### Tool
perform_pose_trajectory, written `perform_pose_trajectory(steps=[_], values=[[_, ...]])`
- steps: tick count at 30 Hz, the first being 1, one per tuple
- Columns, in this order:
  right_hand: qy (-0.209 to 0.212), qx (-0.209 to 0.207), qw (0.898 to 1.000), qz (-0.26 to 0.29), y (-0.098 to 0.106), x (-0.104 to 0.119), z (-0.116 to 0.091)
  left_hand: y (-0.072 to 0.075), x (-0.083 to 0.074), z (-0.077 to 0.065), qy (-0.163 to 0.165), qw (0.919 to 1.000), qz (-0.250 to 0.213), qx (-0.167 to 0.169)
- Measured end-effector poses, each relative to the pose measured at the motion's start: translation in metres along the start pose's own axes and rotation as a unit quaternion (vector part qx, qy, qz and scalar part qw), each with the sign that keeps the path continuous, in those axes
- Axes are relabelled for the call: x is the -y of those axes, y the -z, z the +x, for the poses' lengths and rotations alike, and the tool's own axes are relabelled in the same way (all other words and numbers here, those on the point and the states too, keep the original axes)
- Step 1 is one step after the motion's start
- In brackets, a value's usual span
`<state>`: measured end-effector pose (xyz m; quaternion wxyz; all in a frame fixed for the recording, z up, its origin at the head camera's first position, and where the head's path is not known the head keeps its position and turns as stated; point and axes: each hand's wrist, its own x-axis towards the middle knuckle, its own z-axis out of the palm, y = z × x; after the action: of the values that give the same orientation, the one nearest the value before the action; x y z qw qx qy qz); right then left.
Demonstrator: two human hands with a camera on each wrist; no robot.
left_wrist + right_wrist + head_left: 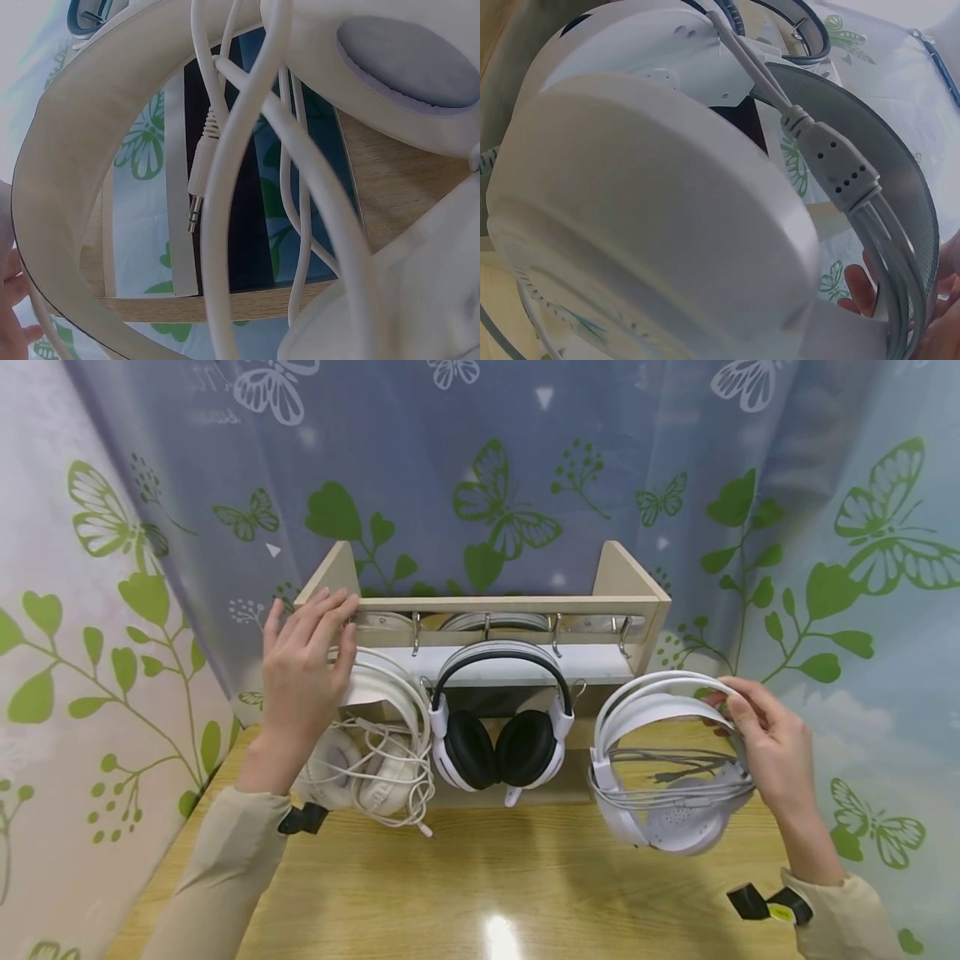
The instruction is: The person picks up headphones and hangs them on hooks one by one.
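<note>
My left hand [303,668] lies over the rack's top left corner, fingers extended onto the edge and thumb beside a headband. Below it hang cream-white headphones [393,777] wrapped in their own white cable; whether a hook bears them is hidden behind the hand. In the left wrist view a jack plug [199,172] dangles inside their headband. My right hand [776,752] grips the headband of white headphones [682,818] at the right, in front of the rack. Grey cable [675,795] is wound round them. Their ear cup [652,217] fills much of the right wrist view.
A wooden rack [510,603] with several metal hooks [557,635] stands on the wood-grain table [465,877]. White headphones with black ear pads [527,747] hang at its middle. A patterned curtain [420,460] closes off the back and sides.
</note>
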<state>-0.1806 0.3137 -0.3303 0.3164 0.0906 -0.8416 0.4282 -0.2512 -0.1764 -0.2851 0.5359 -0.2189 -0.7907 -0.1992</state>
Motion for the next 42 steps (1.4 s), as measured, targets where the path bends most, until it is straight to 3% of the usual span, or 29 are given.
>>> perform_pose_trajectory(steps=[5, 16, 28, 42], values=[[0.01, 0.001, 1.0, 0.006, -0.001, 0.005, 0.004, 0.001, 0.003, 0.0, -0.01, 0.9997, 0.014, 0.016], [0.035, -0.007, 0.999, -0.017, -0.005, 0.017, 0.014, 0.0, 0.002, -0.001, 0.005, 0.9999, 0.003, 0.011], [0.035, -0.008, 0.999, -0.028, -0.008, 0.022, 0.024, 0.0, 0.001, -0.001, 0.002, 0.9999, 0.007, 0.011], [0.02, 0.013, 1.0, 0.005, -0.021, 0.019, 0.033, -0.001, -0.001, 0.0, 0.006, 1.0, -0.001, 0.003]])
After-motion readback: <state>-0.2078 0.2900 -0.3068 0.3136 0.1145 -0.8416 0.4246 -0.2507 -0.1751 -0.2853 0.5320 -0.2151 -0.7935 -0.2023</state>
